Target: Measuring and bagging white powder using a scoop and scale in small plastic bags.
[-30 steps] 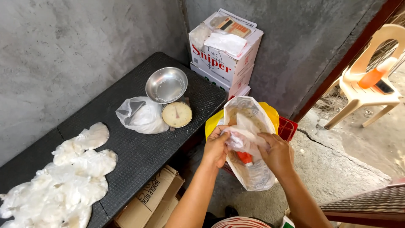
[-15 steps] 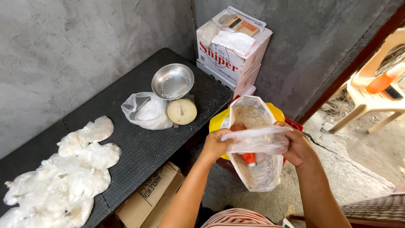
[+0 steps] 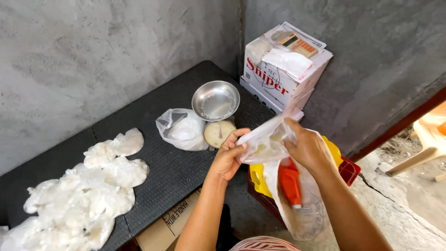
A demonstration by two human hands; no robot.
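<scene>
Clear plastic, a small bag (image 3: 265, 142), is pinched between both hands just off the black table's (image 3: 172, 172) right edge: left hand (image 3: 230, 155) grips its left end, right hand (image 3: 309, 148) its right, fingers closed. Below them hangs one larger bag (image 3: 302, 209) (an orange tool inside). On the table: one heap of filled bags (image 3: 79, 195), one open bag (image 3: 183, 130), one scale (image 3: 218, 132) and one steel bowl (image 3: 216, 100).
</scene>
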